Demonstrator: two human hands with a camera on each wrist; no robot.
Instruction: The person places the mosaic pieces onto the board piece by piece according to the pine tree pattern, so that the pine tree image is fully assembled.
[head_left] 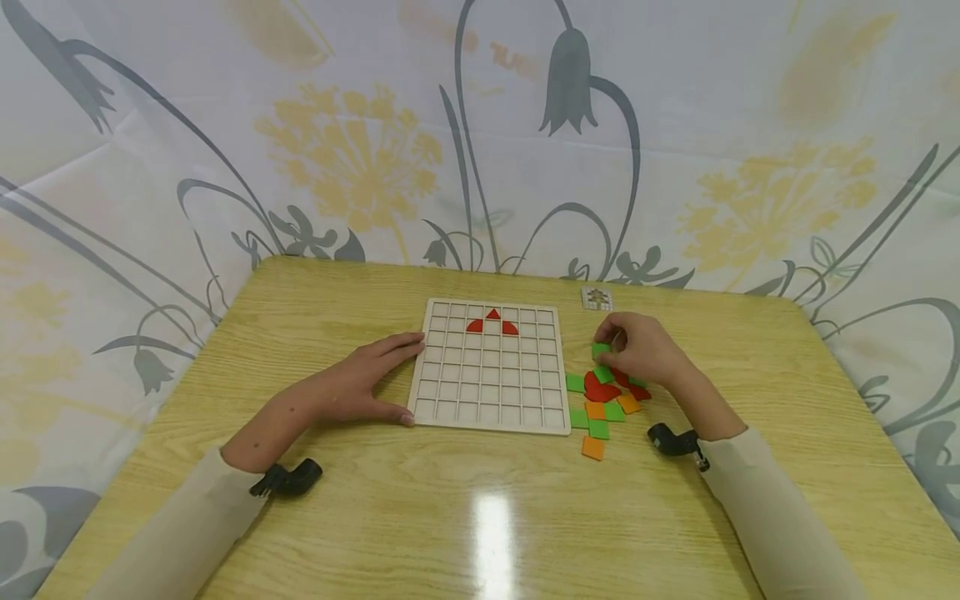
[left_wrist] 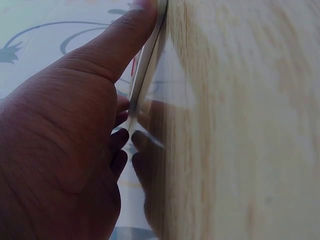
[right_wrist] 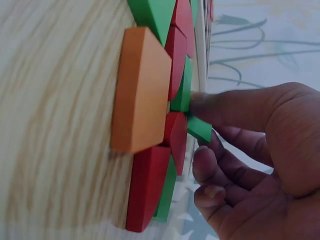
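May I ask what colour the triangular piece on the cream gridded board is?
The small triangular piece is red, seen best in the head view.

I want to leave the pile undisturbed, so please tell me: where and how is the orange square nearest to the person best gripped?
Probably pinch the orange square by its left and right edges, coming from the near side. It lies flat at the near end of the pile, with straight edges and bare table on those three sides.
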